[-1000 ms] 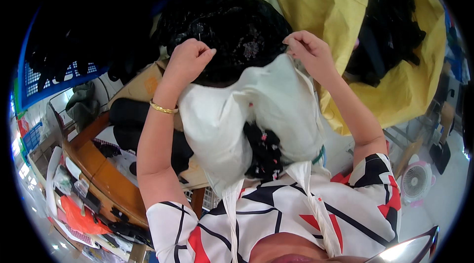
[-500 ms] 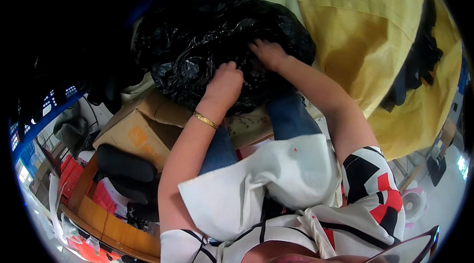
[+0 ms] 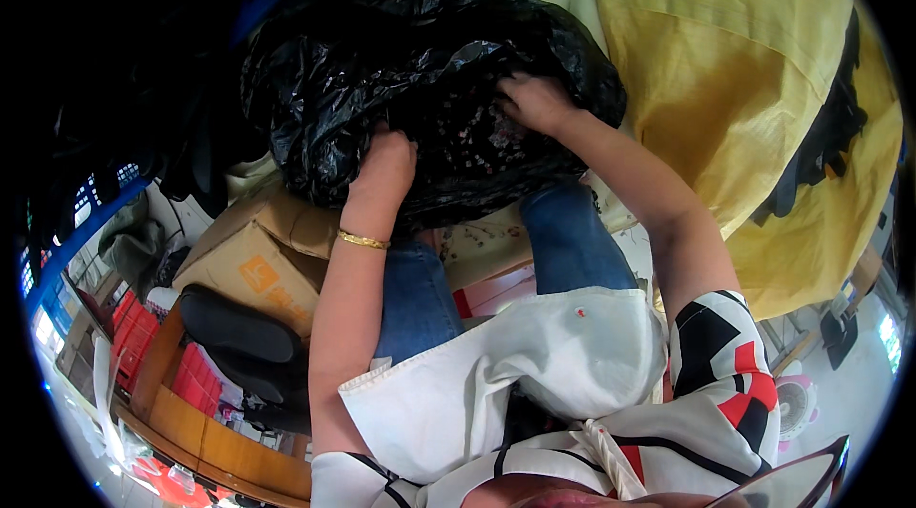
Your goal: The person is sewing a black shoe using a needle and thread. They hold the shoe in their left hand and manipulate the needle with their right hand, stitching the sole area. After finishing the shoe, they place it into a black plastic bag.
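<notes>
A large, shiny black plastic bag (image 3: 315,79) spreads out in front of my knees, its mouth gaping. Inside it show dark contents (image 3: 506,136) with small pale and pinkish specks; what they are I cannot make out. My left hand (image 3: 387,163) is closed on the bag's left side, its plastic bunched at the fingers. At the right of the opening, my right hand (image 3: 539,103) reaches in with its fingers bent together. Whatever those fingertips hold is lost in the dark folds.
Yellow cloth (image 3: 706,79) drapes along the right, with dark items beside it. An opened cardboard box (image 3: 243,265) stands left of my knees, near a black padded cushion (image 3: 239,322) and a wooden edge (image 3: 219,441). White cloth (image 3: 563,346) covers my lap. A fan (image 3: 794,408) stands lower right.
My hands have moved apart: the left one went left and slightly down, the right one slightly right. The bag's mouth is wider and more of its speckled contents shows.
</notes>
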`<state>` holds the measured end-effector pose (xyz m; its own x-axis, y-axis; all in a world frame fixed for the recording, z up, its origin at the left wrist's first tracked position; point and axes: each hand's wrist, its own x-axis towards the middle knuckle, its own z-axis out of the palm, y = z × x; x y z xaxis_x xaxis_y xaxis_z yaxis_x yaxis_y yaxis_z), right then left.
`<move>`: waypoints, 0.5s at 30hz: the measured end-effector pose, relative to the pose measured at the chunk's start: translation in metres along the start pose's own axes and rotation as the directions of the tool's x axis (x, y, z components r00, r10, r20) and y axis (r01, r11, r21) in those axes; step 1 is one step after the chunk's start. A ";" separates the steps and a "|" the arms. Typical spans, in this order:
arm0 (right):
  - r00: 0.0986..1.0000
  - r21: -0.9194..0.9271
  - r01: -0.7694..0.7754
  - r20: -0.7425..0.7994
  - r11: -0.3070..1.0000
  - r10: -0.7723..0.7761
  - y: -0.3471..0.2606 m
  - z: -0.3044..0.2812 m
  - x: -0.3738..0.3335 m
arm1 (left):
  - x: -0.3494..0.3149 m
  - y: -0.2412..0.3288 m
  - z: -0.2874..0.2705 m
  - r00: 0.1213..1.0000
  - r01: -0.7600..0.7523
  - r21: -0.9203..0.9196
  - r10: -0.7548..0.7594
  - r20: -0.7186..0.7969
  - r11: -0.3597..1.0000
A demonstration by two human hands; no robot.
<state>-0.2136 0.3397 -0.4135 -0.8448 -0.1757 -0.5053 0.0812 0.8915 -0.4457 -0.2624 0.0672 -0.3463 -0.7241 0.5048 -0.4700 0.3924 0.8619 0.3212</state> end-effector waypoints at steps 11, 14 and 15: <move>0.995 -0.012 -0.056 -0.079 0.998 0.055 -0.018 0.030 0.030 | -0.004 -0.005 0.008 0.999 -0.002 -0.071 -0.001 -0.046 0.997; 0.997 0.198 -0.060 -0.024 0.978 0.067 -0.024 0.005 0.014 | -0.008 -0.010 0.010 0.997 -0.029 -0.013 0.028 -0.067 1.000; 0.999 0.208 -0.046 -0.012 0.977 0.050 -0.027 0.000 0.011 | -0.009 -0.011 0.009 0.997 -0.033 0.011 0.034 -0.064 0.999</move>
<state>-0.2246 0.3135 -0.4069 -0.8459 -0.1261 -0.5182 0.2285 0.7922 -0.5658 -0.2548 0.0538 -0.3532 -0.7453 0.5297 -0.4050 0.4226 0.8451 0.3275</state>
